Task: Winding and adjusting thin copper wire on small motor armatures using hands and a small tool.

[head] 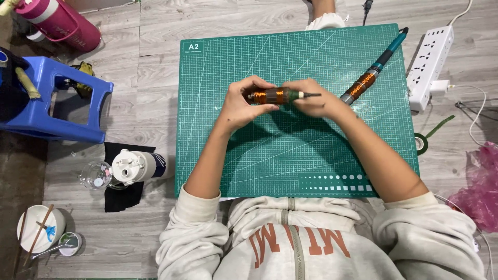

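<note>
Holding the copper-wound rod [275, 96] over the middle of the green cutting mat [233, 150], your left hand [239, 105] and right hand [314, 101] are both closed around it; it looks stiff and light, the windings probably delicate, so grip the ends.

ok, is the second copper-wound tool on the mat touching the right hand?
Cannot tell. In the head view the second copper-wound tool lies on the green cutting mat with its lower end right beside the right hand; neither contact nor gap shows plainly.
</note>
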